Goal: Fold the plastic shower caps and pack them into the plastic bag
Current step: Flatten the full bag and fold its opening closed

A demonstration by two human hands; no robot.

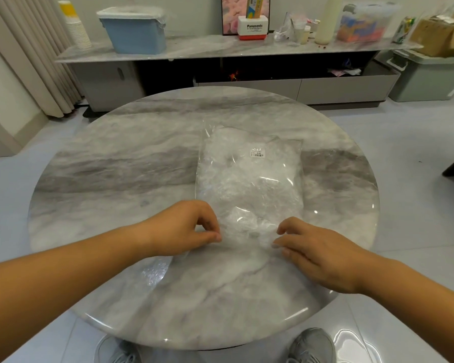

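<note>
The left hand [184,229] has thumb and forefinger closed together on the near-left edge of the plastic bag [249,179], pinching the clear film. The right hand [317,255] is curled at the near-right edge with its fingertips on the film; whether it truly has hold I cannot tell (the film is too clear). The bag lies flat on the round marble table [116,166], stuffed with white shower caps [236,158]. A crumpled clear piece [155,271] lies beside the left wrist. To do this step well, I judge, draw both corners apart evenly and keep the edge taut and low, so nothing spills
</note>
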